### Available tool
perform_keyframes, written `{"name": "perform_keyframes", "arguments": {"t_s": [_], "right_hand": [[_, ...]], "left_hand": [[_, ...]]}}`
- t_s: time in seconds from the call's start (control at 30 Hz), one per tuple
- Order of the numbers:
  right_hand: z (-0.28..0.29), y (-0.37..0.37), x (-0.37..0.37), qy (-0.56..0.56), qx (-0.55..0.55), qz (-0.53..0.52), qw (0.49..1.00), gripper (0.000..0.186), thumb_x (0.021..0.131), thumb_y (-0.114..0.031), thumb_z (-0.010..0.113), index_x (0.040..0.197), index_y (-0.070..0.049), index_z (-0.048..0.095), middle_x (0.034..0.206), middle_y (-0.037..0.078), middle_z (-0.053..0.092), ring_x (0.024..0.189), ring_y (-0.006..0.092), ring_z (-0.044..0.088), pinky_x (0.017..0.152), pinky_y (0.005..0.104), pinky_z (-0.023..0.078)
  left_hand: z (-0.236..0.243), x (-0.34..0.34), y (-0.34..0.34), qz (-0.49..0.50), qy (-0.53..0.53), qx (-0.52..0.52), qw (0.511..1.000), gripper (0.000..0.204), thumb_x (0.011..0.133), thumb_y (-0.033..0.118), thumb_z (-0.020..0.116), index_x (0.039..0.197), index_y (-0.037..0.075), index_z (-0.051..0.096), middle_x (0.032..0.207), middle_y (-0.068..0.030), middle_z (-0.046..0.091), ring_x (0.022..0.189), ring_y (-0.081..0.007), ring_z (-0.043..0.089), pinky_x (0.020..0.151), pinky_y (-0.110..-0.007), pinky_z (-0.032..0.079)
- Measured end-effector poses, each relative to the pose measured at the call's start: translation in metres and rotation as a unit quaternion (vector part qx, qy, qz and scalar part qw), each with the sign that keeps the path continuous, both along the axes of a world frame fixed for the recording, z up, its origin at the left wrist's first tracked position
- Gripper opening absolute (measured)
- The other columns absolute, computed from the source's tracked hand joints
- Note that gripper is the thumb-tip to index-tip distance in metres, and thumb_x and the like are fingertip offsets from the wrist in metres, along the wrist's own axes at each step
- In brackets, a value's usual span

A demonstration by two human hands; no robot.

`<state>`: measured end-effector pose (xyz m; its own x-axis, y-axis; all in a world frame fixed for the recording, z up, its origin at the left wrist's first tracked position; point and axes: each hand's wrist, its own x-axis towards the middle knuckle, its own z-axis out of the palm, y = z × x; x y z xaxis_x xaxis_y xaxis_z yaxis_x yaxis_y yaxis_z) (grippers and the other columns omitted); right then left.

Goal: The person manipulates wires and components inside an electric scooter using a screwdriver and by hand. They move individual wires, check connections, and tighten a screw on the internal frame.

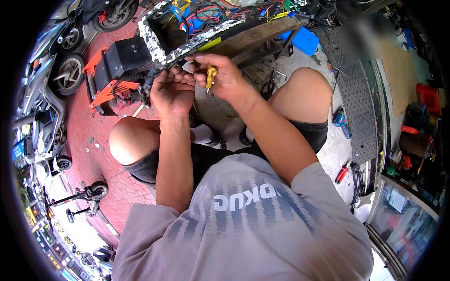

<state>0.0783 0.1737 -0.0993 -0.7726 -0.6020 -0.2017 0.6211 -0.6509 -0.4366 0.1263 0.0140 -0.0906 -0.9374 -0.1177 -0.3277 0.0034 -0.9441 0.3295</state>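
My right hand point(224, 76) grips a yellow-handled tool point(211, 76), its tip pressed at the lower edge of an open scooter deck point(187, 44) whose rim is crusted with white and black sealant. My left hand point(171, 91) is curled against the same rim, fingers on a black corrugated cable point(133, 79) that leaves the deck. Inside the deck lie tangled red, blue and black wires point(206, 14). I sit with both knees bare below the deck.
An orange and black machine point(110, 70) stands left of the deck on red paving. Scooters point(51, 107) are parked at the left. A blue box point(304, 41) sits behind; red-handled pliers point(342, 173) and a blue tool point(341, 121) lie on the floor at the right.
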Motion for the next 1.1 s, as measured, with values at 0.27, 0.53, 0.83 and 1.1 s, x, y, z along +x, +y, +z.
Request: {"name": "perform_keyframes", "arguments": {"t_s": [0.27, 0.53, 0.83, 1.1], "right_hand": [[0.014, -0.006, 0.002, -0.043, -0.007, -0.024, 0.999, 0.034, 0.099, -0.035, 0.066, 0.1, -0.002, 0.07, 0.077, 0.003, 0.066, 0.056, 0.0107, 0.054, 0.054, 0.0268, 0.042], [0.041, -0.021, -0.002, -0.138, 0.074, -0.057, 0.986, 0.049, 0.091, -0.054, 0.076, 0.091, -0.007, 0.063, 0.066, -0.003, 0.056, 0.048, 0.0075, 0.046, 0.047, 0.0237, 0.036], [0.034, -0.034, -0.003, -0.137, 0.043, -0.099, 0.985, 0.043, 0.092, -0.046, 0.078, 0.083, -0.008, 0.059, 0.06, -0.004, 0.05, 0.045, 0.0079, 0.041, 0.044, 0.0247, 0.031], [0.035, -0.036, 0.003, -0.125, 0.082, -0.133, 0.98, 0.049, 0.089, -0.052, 0.079, 0.088, -0.008, 0.058, 0.064, -0.004, 0.05, 0.047, 0.0081, 0.043, 0.046, 0.0249, 0.032]], "left_hand": [[0.04, -0.003, -0.012, -0.104, -0.076, -0.091, 0.988, 0.06, 0.096, 0.057, 0.06, 0.1, -0.003, 0.068, 0.088, -0.0115, 0.072, 0.078, -0.0238, 0.066, 0.075, -0.036, 0.053], [0.036, -0.018, -0.014, -0.113, -0.147, -0.029, 0.982, 0.053, 0.091, 0.051, 0.076, 0.096, 0.0, 0.062, 0.08, -0.0041, 0.06, 0.068, -0.0144, 0.056, 0.06, -0.024, 0.05], [0.024, -0.022, -0.016, -0.1, -0.081, 0.03, 0.991, 0.039, 0.093, 0.039, 0.075, 0.093, 0.004, 0.059, 0.075, -0.0019, 0.052, 0.063, -0.0121, 0.048, 0.052, -0.023, 0.043], [0.032, -0.017, -0.011, -0.106, -0.178, -0.115, 0.972, 0.048, 0.092, 0.053, 0.074, 0.101, 0.007, 0.064, 0.082, -0.0023, 0.064, 0.067, -0.0148, 0.053, 0.062, -0.025, 0.044]]}}
